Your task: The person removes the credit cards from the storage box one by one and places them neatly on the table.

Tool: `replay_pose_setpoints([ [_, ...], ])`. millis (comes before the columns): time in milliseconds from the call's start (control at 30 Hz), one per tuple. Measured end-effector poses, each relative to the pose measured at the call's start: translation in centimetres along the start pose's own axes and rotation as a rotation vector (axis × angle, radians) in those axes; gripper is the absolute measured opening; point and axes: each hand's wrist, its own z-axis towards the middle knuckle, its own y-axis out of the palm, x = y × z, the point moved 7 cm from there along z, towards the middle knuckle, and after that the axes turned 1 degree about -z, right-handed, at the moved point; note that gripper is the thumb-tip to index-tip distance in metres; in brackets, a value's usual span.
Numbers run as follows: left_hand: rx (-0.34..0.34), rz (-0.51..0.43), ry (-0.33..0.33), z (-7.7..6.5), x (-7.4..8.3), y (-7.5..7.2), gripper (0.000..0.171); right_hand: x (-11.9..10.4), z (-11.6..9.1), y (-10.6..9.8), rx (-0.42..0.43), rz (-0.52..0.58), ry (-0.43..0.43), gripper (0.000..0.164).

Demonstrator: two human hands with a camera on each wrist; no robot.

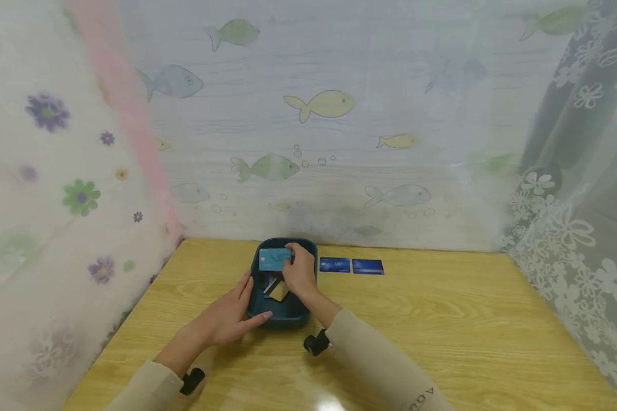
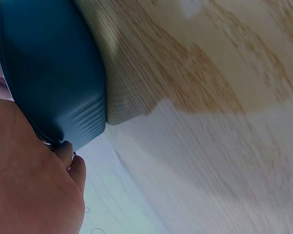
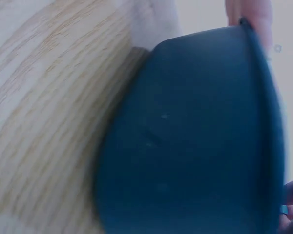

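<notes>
My right hand (image 1: 300, 271) pinches the right end of a light blue bank-style card (image 1: 273, 260) marked VIP, holding it over a dark blue plastic tub (image 1: 283, 321). Inside the tub, under that card, lie a gold card (image 1: 279, 290) and a black-and-white striped one (image 1: 270, 286), overlapping. My left hand (image 1: 226, 319) holds the tub at its left side, thumb across the near rim. The left wrist view shows this hand (image 2: 34, 170) with fingertips bent at the rim. In the right wrist view, the tub's outer wall (image 3: 185, 136) hides most of the right hand.
Two dark blue cards lie side by side on the wooden table (image 1: 442, 319), right of the tub: one lettered VIP (image 1: 335, 265), the other with a stripe (image 1: 368, 266). A fish-print curtain (image 1: 329, 188) hangs behind the table's far edge, with flowered sheets at both sides.
</notes>
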Motion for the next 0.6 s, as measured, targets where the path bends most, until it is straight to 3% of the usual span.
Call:
replay_pose_setpoints([
  [233, 0.012, -0.002, 0.005, 0.0, 0.0, -0.3, 0.108, -1.3, 0.0, -1.1, -0.047, 0.007, -0.052, 0.036],
  [600, 0.014, 0.002, 0.014, 0.2, -0.2, 0.1, 0.110, -1.3, -1.0, -2.6, -0.128, 0.015, -0.044, 0.039],
])
